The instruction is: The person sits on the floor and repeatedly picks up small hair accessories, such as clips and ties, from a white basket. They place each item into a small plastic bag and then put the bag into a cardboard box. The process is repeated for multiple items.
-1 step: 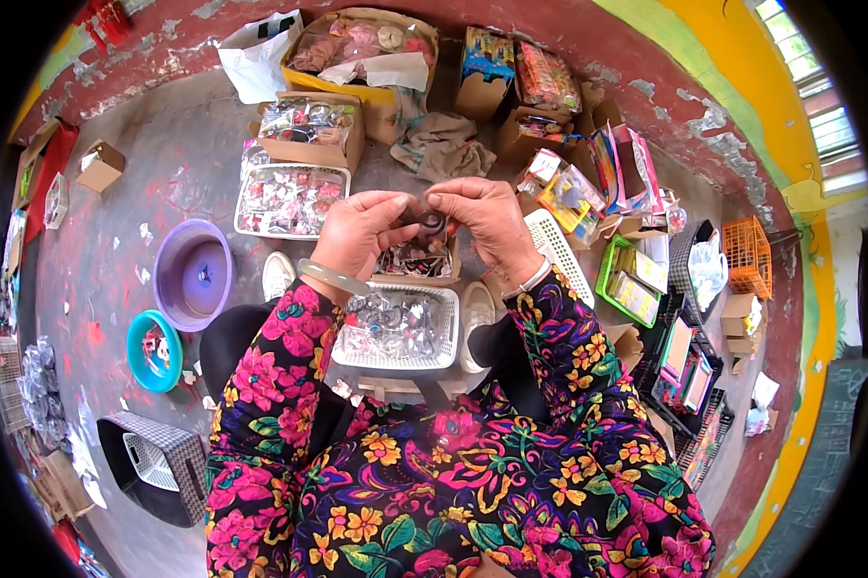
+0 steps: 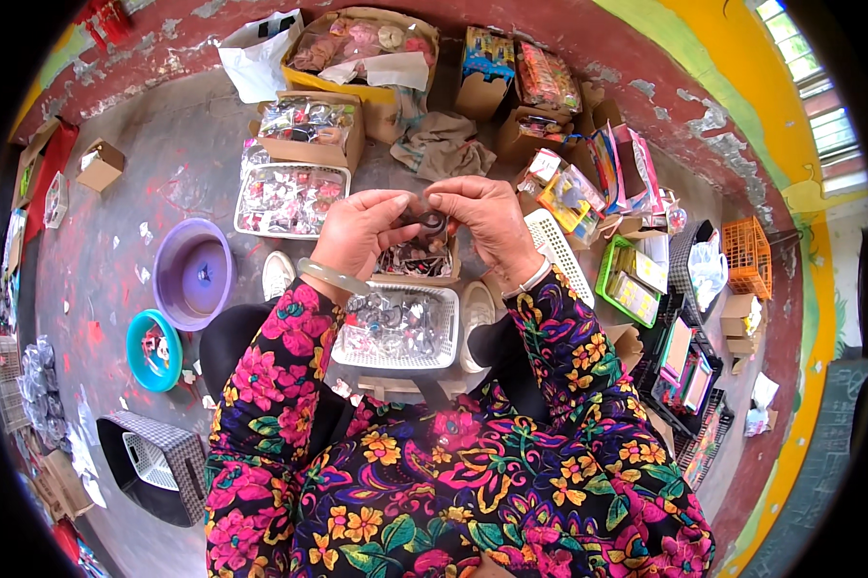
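White plastic basket (image 2: 395, 358) of small wrapped pieces sits on the lap, nearest the body. Above it the left hand (image 2: 357, 236) and right hand (image 2: 487, 223) meet fingertip to fingertip, each grip pinched on one small dark ring-shaped item (image 2: 424, 220); assembly or fitting appears under way, and the next move likely demands fine fingertip alignment. Beyond, on the floor, stands another white tray (image 2: 291, 200) of pieces.

Two white baskets (image 2: 395, 328) (image 2: 289, 197), two round basins (image 2: 191, 275) (image 2: 153, 349), two white shoes (image 2: 278, 275) (image 2: 476, 323), one orange crate (image 2: 748, 255).
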The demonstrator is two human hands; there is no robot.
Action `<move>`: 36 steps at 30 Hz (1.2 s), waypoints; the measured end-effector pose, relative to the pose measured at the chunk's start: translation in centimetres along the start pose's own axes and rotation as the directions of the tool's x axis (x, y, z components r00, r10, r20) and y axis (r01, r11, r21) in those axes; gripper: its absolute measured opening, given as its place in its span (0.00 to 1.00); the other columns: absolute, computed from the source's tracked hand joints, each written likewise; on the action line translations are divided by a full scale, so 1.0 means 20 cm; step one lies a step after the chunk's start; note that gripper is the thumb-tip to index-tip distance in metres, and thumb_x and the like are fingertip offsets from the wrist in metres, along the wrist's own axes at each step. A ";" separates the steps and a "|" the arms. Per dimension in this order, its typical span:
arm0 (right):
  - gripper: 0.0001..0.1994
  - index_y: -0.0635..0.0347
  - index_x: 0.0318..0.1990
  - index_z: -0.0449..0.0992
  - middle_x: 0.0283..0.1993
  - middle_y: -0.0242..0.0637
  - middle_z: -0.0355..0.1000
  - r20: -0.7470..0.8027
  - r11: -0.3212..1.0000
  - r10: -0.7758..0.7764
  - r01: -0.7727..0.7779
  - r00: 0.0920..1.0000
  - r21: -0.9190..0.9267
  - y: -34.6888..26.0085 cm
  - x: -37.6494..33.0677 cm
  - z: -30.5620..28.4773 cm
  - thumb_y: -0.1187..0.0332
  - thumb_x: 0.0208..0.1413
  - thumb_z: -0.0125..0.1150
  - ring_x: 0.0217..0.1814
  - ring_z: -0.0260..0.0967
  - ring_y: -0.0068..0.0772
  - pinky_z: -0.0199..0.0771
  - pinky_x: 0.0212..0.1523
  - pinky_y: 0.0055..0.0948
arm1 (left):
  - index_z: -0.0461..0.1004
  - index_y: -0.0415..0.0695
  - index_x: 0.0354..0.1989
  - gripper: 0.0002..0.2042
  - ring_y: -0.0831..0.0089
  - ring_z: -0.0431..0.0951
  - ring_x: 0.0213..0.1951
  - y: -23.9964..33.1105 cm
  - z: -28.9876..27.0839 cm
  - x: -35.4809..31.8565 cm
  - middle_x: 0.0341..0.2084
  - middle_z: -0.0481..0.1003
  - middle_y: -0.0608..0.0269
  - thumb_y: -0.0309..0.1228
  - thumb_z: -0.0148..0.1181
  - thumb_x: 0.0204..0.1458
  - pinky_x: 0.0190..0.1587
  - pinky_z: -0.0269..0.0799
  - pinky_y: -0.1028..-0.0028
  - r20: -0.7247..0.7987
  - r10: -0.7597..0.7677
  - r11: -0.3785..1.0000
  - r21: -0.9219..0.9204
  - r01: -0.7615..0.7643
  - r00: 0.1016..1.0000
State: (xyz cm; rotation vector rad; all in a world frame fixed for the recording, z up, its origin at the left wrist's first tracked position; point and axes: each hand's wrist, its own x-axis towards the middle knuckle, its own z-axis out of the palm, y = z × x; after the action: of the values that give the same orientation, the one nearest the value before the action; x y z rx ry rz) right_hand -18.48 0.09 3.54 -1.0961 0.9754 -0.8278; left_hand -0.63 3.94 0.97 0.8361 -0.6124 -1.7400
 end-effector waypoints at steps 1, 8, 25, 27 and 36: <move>0.08 0.65 0.36 0.77 0.32 0.33 0.74 -0.002 1.000 -0.004 0.004 1.000 0.000 -0.01 0.00 0.01 0.73 0.47 0.61 0.28 0.67 0.16 0.65 0.26 0.15 | 0.71 0.34 0.41 0.10 0.73 0.76 0.37 0.00 0.01 0.00 0.36 0.74 0.57 0.26 0.48 0.55 0.40 0.74 0.78 -0.004 -0.005 1.000 0.001 0.005 1.000; 0.10 0.59 0.41 0.76 0.33 0.28 0.73 0.041 1.000 -0.024 0.025 0.999 -0.002 0.01 0.00 0.00 0.71 0.50 0.58 0.31 0.68 0.14 0.66 0.28 0.14 | 0.70 0.34 0.41 0.10 0.74 0.76 0.38 0.01 0.00 0.00 0.36 0.74 0.58 0.26 0.49 0.55 0.39 0.75 0.77 -0.014 -0.047 0.998 -0.037 0.047 0.999; 0.08 0.66 0.36 0.77 0.33 0.31 0.73 0.124 0.978 -0.166 0.179 0.978 -0.104 -0.01 -0.01 0.00 0.78 0.48 0.54 0.35 0.68 0.19 0.66 0.35 0.17 | 0.66 0.30 0.44 0.14 0.70 0.76 0.39 0.05 -0.08 0.00 0.39 0.73 0.52 0.27 0.47 0.54 0.44 0.75 0.75 0.188 -0.092 0.964 -0.227 0.135 0.978; 0.08 0.67 0.35 0.77 0.33 0.31 0.72 0.130 0.969 -0.192 0.209 0.973 -0.129 -0.01 0.00 0.00 0.78 0.48 0.54 0.35 0.68 0.19 0.66 0.36 0.17 | 0.67 0.31 0.43 0.13 0.71 0.76 0.37 0.06 -0.07 0.00 0.37 0.73 0.52 0.29 0.49 0.54 0.43 0.75 0.75 0.157 -0.098 0.959 -0.249 0.135 0.983; 0.08 0.67 0.36 0.77 0.34 0.31 0.72 0.153 0.960 -0.191 0.216 0.970 -0.176 0.00 0.00 0.00 0.77 0.49 0.52 0.34 0.67 0.18 0.67 0.33 0.17 | 0.72 0.35 0.36 0.08 0.76 0.76 0.33 0.04 -0.03 0.01 0.32 0.75 0.60 0.27 0.53 0.52 0.36 0.76 0.79 0.029 -0.104 0.988 -0.111 0.106 0.994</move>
State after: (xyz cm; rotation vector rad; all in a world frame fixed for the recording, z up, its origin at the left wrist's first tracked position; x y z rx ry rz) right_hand -18.54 -0.01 3.55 -1.4192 0.8504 -0.8259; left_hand 0.22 3.61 1.12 0.7824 -0.4880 -1.8638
